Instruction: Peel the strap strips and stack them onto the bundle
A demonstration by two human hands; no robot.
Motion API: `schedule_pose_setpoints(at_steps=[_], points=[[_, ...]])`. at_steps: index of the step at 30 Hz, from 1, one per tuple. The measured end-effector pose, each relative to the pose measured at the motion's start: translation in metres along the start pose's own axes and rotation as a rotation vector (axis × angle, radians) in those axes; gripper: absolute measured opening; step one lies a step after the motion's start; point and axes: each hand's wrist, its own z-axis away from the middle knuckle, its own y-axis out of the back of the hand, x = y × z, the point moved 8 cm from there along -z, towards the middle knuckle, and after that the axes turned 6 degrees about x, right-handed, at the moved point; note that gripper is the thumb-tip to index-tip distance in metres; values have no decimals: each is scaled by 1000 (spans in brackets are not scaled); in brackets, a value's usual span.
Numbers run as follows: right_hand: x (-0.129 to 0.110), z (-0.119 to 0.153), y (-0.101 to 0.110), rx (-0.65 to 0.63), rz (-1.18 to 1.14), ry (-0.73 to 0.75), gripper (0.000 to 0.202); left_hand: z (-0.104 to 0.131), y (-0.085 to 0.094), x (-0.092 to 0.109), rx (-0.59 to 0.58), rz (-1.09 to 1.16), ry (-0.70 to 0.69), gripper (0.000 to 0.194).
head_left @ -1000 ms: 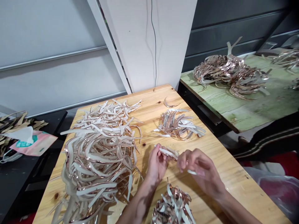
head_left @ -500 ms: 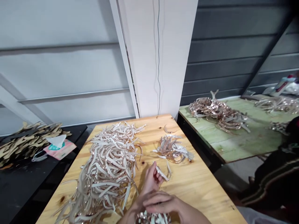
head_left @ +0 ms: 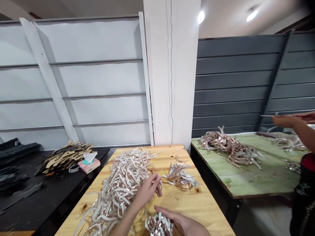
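Note:
My left hand [head_left: 150, 186] is over the right side of a large loose pile of curved white and shiny rose-gold strips [head_left: 123, 183]. Its fingers are bent together; what is in them, if anything, I cannot make out. At the bottom of the view, my right hand [head_left: 180, 223] curves around a bunch of strips [head_left: 160, 224], whose white and metallic ends face up. That hand's lower fingers are hidden. Beyond my hands, a smaller heap of strips [head_left: 180, 177] lies on the wooden table [head_left: 197, 209], with one single strip [head_left: 180, 160] behind it.
On the black table [head_left: 56, 193] at left are a pink tissue box [head_left: 90, 166], stacked tan cut pieces [head_left: 66, 157] and dark pieces. A green table [head_left: 256, 182] at right holds a strip heap [head_left: 228, 147]. A co-worker's hands [head_left: 290, 120] hold something thin and white there.
My left hand has drawn back from the smaller heap toward the large pile. My right hand no longer overlaps my left forearm. The view has tilted up, and the co-worker's hands have appeared.

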Motion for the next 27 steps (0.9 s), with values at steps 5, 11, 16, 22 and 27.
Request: schedule_pose_setpoints(at_steps=[5,11,16,22,27], points=[[-14,4,5,121,-249,106,105,-8,74,76,217,-821,-357,33],[-23,7,3,206,-359,88,73,-32,119,65,9,-1261,-338,34],[-22,8,25,267,-441,159,73,-37,117,61,-119,-1351,-334,34],[-6,10,57,409,-513,172,77,-22,86,68,-176,-1451,-310,30],[4,11,64,443,-528,121,70,65,19,154,-221,-1436,-773,21]])
